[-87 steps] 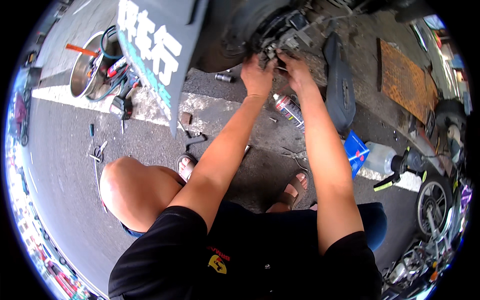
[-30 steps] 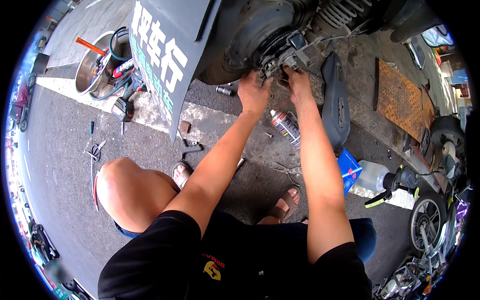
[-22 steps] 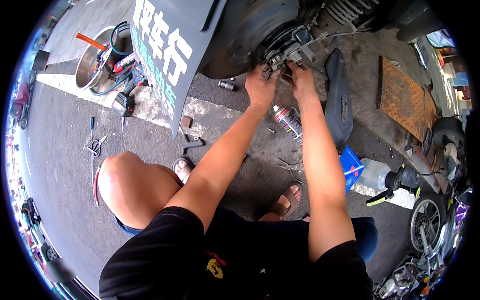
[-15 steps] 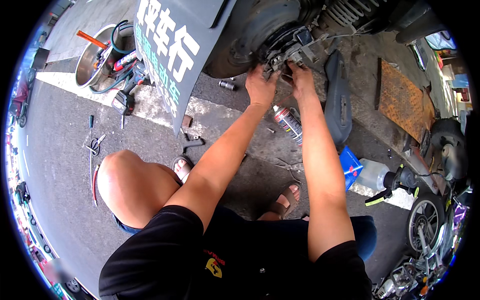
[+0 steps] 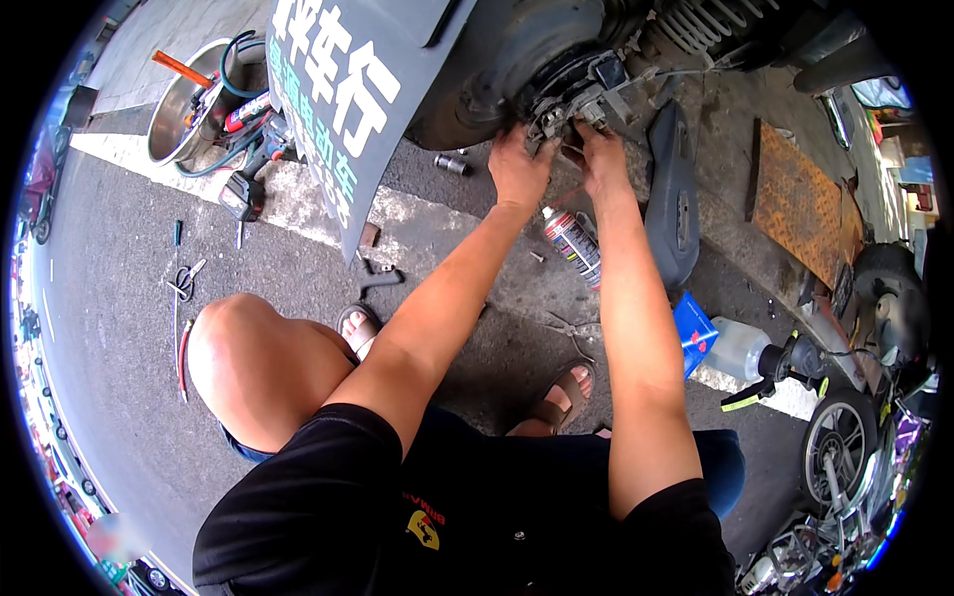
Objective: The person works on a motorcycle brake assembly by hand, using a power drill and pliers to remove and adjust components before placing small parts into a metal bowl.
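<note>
Both arms reach up to a grimy metal brake assembly (image 5: pixel 574 94) beside a dark wheel hub (image 5: pixel 472 94) under the vehicle. My left hand (image 5: pixel 519 164) grips its lower left part with bent fingers, the tips partly hidden among the metal. Just to its right, my right hand (image 5: pixel 599 157) is closed at the assembly's underside, its fingertips in shadow. A spray can with a thin straw (image 5: pixel 571 243) lies below them on the pavement. A small metal socket (image 5: pixel 451 164) rests left of my left hand, and a long grey plastic panel (image 5: pixel 671 199) is to the right.
A printed grey mudguard (image 5: pixel 358 60) hangs at left. Steel bowl of tools (image 5: pixel 164 129), cordless tool (image 5: pixel 238 199), scissors (image 5: pixel 184 283), pliers (image 5: pixel 571 330), blue packet (image 5: pixel 696 336), pump sprayer (image 5: pixel 740 348), rusty plate (image 5: pixel 795 199) and loose spoked wheel (image 5: pixel 835 447) lie around. A coil spring (image 5: pixel 701 25) is above.
Both hands stay at the brake assembly; since about a second ago they have shifted slightly upward in view. The fingers look much the same, and the objects on the ground remain in place.
</note>
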